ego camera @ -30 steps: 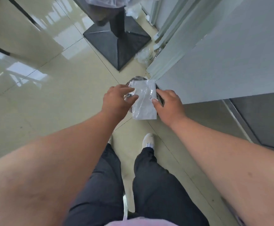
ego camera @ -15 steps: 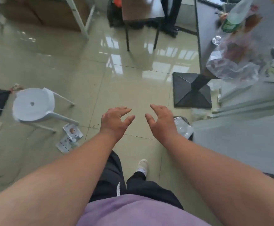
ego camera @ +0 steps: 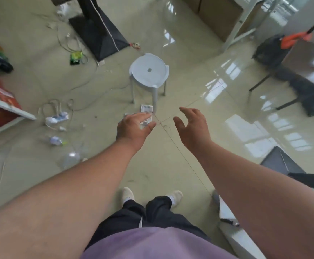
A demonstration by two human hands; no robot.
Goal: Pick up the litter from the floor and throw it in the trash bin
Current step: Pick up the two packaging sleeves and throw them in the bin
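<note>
White wrappers (ego camera: 146, 109) lie mid-frame by the stool (ego camera: 148, 71) leg. Half a second ago they lay far left; now they sit just beyond the left hand (ego camera: 133, 128) — next pickup. The right hand (ego camera: 193, 128) is spread too, both empty.

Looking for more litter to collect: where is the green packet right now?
In the head view, the green packet lies on the floor at upper left, among loose cables, just left of the black table base.

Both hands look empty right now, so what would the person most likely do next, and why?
Probably step forward and lower the left hand to the white wrappers by the stool leg. Both it and the right hand are open, and those wrappers lie nearest.
</note>
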